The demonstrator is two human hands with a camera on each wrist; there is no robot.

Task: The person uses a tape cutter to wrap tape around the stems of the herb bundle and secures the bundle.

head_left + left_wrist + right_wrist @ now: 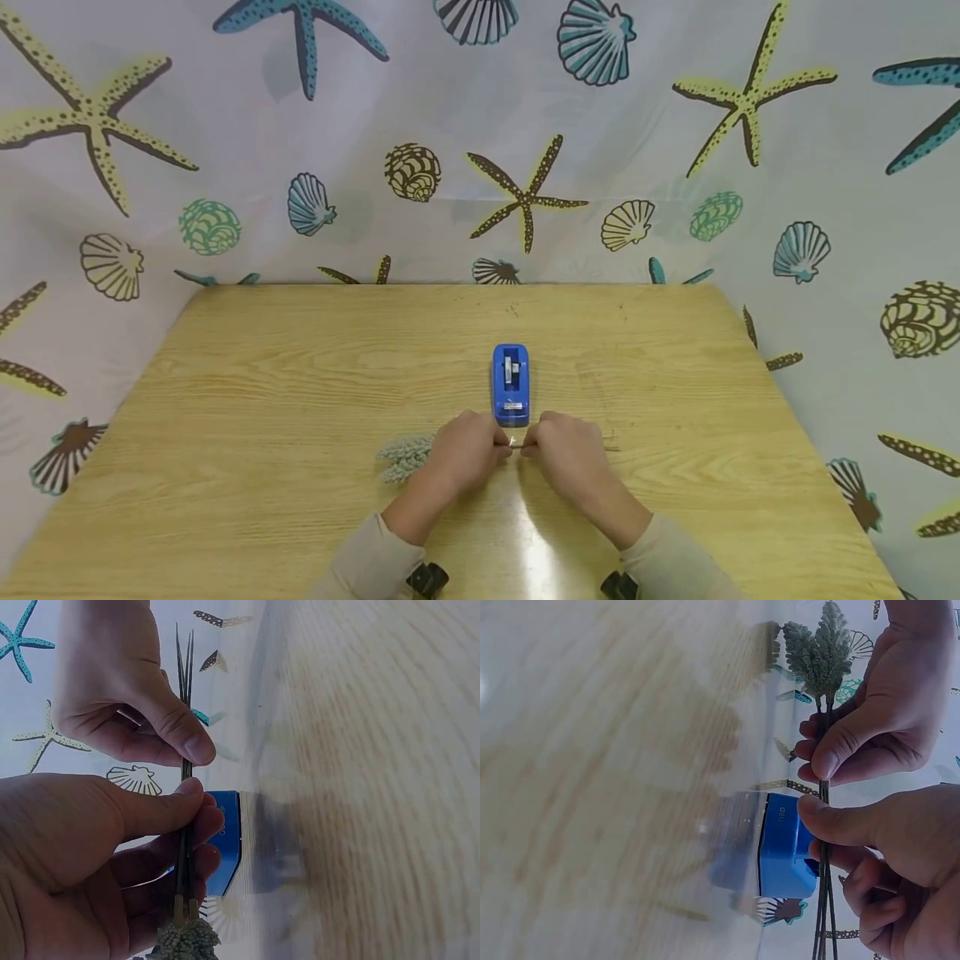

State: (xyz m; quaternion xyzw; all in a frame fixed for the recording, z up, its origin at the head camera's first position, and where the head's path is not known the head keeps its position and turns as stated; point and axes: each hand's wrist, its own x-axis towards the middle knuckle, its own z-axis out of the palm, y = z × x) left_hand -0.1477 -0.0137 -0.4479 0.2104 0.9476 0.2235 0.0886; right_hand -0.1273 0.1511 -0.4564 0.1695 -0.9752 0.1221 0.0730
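A small bunch of sprigs with grey-green, bumpy heads (405, 457) and thin dark stems (826, 900) lies across both hands. My left hand (465, 454) pinches the stems just below the heads, between thumb and fingers. Close beside it, my right hand (570, 458) pinches the same stems further along, and their thin ends stick out past it. In the short gap between the fingertips a small glint shows in the head view; whether it is clear tape I cannot tell. Just beyond the hands stands a blue tape dispenser (498, 379) with a roll in it.
The wooden table (300, 375) extends around the hands on all sides. A white cloth (450, 100) printed with starfish and shells hangs behind it and along both sides.
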